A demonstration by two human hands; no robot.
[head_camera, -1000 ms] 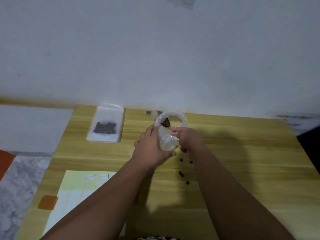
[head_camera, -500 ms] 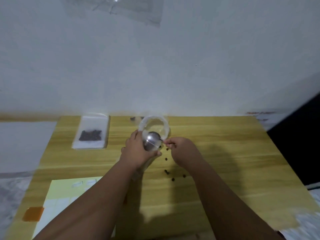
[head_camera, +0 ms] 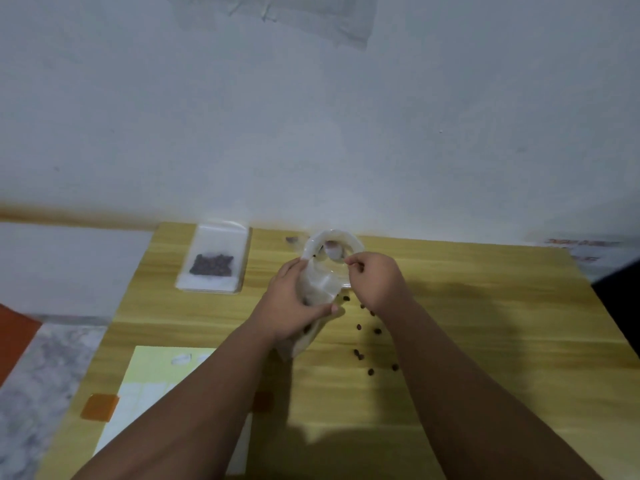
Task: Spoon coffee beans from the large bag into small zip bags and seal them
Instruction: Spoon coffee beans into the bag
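My left hand grips a clear plastic bag around its middle and holds it upright on the wooden table. The bag's round mouth gapes toward the wall. My right hand is curled at the mouth's right rim, and its thumb and forefinger pinch a small metal spoon. The spoon's pale bowl shows blurred inside the opening, and the handle is hidden in my fingers. A small zip bag with dark coffee beans lies flat at the back left.
Several loose coffee beans lie scattered on the table under my right forearm. A pale green label sheet and an orange tag lie at the front left. The wall rises just behind the table; grey floor shows on the left.
The spoon's bowl has moved from in front of the bag into its mouth. My left hand keeps its grip on the bag. My head has shifted.
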